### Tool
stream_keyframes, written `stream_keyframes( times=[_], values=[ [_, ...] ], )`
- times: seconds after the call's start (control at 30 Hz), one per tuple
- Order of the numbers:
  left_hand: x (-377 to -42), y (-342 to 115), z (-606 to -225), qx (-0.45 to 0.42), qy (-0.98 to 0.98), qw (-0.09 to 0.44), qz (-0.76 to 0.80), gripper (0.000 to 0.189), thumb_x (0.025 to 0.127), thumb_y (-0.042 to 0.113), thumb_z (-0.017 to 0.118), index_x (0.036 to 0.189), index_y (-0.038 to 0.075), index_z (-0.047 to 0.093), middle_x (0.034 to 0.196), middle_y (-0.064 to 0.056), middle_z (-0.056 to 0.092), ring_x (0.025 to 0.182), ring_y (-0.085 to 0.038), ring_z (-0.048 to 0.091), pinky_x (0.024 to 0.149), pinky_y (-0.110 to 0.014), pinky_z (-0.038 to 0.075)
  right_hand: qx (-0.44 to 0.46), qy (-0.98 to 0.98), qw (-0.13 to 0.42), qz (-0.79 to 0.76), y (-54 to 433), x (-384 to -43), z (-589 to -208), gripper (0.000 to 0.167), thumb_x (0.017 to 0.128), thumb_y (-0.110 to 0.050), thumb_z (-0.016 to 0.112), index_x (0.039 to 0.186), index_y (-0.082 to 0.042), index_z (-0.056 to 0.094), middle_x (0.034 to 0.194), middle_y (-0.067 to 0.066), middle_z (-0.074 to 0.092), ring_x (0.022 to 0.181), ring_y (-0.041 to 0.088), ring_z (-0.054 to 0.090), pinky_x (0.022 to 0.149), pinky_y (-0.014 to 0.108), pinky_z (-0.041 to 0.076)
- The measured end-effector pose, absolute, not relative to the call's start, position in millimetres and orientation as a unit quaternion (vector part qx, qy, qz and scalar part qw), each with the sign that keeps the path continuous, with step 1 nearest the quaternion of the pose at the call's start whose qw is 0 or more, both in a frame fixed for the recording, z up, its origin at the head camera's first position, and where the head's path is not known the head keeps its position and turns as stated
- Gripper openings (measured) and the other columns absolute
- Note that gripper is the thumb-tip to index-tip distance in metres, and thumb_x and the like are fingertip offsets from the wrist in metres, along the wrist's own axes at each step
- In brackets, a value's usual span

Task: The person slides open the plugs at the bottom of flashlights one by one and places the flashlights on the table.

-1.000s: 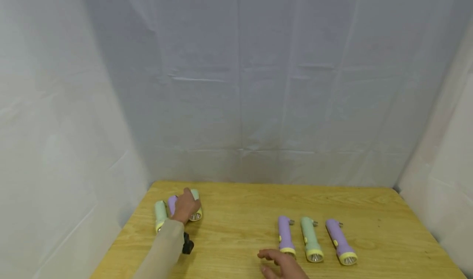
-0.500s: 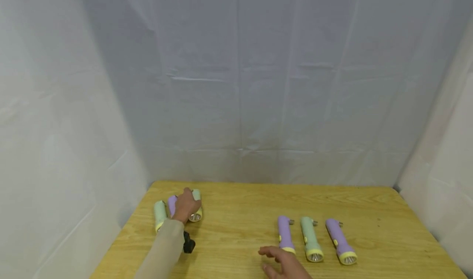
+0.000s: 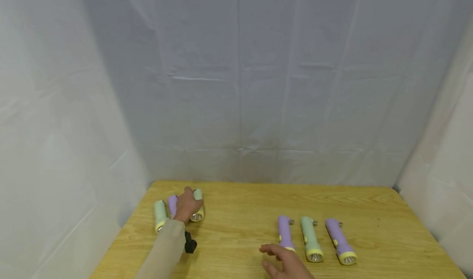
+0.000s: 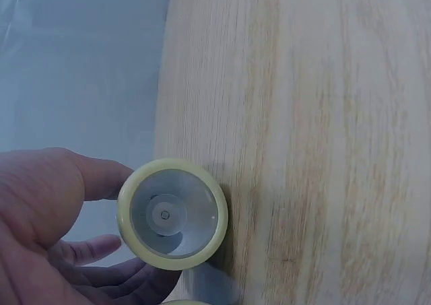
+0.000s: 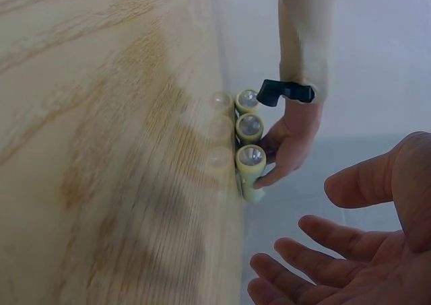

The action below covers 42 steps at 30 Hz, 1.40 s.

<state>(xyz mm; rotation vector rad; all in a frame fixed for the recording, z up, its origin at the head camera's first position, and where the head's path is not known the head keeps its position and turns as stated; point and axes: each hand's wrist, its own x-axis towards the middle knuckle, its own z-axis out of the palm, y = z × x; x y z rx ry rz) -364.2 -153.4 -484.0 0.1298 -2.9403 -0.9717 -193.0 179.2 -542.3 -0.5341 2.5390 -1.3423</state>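
Note:
At the table's back left, my left hand [image 3: 187, 205] holds a green flashlight [image 3: 198, 195] from above, the rightmost of three lying side by side. Seen lens-on in the left wrist view, the flashlight's yellow rim [image 4: 217, 241] sits between the thumb and fingers. Partly under that hand is a purple flashlight [image 3: 172, 203], and left of it lies another green flashlight [image 3: 160, 210]. My right hand [image 3: 286, 263] hovers at the front with its fingers spread, holding nothing. It overlaps the lens end of a purple flashlight [image 3: 285, 232] in the head view.
Right of that purple flashlight lie a green flashlight [image 3: 311, 238] and another purple flashlight [image 3: 340, 241], lenses toward me. The wooden table [image 3: 236, 225] meets white sheeting [image 3: 236, 106] behind and at both sides. A black wrist camera [image 3: 190, 244] sticks out from the left sleeve.
My left hand and the green flashlight have shifted very slightly to the right. My right hand has drifted a little to the right too. The other flashlights have stayed put.

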Motion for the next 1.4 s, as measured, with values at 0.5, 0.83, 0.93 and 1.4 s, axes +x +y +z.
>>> stream_keyframes(
  times=[0.5, 0.83, 0.93, 1.4],
  values=[
    [-350, -138, -478, 0.033, -0.937, 0.078, -0.339, 0.068, 0.085, 0.029, 0.075, 0.137, -0.008, 0.051, 0.106, -0.027, 0.071, 0.080, -0.028, 0.067, 0.065, -0.039, 0.054, -0.184, 0.843, 0.100, -0.496, 180, -185, -501, 0.042, 0.104, -0.030, 0.058, 0.138, -0.005, 0.058, 0.141, 0.019, 0.060, 0.126, 0.046, 0.055, 0.098, 0.062, 0.050],
    [-319, -100, -462, 0.005, -0.918, 0.126, -0.377, 0.061, 0.080, 0.026, 0.077, 0.131, -0.003, 0.061, 0.106, -0.019, 0.073, 0.085, -0.027, 0.069, 0.069, -0.039, 0.056, -0.145, 0.860, 0.030, -0.488, 179, -183, -457, 0.038, 0.103, -0.029, 0.059, 0.134, -0.007, 0.061, 0.135, 0.016, 0.064, 0.126, 0.043, 0.058, 0.098, 0.058, 0.052],
    [-305, -88, -459, -0.018, -0.913, 0.150, -0.379, 0.057, 0.079, 0.024, 0.076, 0.129, -0.001, 0.063, 0.107, -0.017, 0.070, 0.085, -0.026, 0.066, 0.069, -0.039, 0.054, -0.141, 0.865, 0.002, -0.482, 181, -189, -450, 0.037, 0.103, -0.031, 0.060, 0.133, -0.008, 0.061, 0.134, 0.013, 0.066, 0.124, 0.039, 0.061, 0.098, 0.055, 0.053],
    [-256, -48, -470, -0.160, -0.858, 0.375, -0.313, 0.050, 0.067, 0.008, 0.082, 0.113, 0.003, 0.064, 0.100, -0.012, 0.065, 0.084, -0.018, 0.060, 0.068, -0.030, 0.055, -0.119, 0.845, -0.022, -0.520, 170, -200, -433, 0.037, 0.100, -0.020, 0.065, 0.135, -0.010, 0.059, 0.137, 0.012, 0.064, 0.120, 0.035, 0.065, 0.090, 0.024, 0.055]
  ],
)
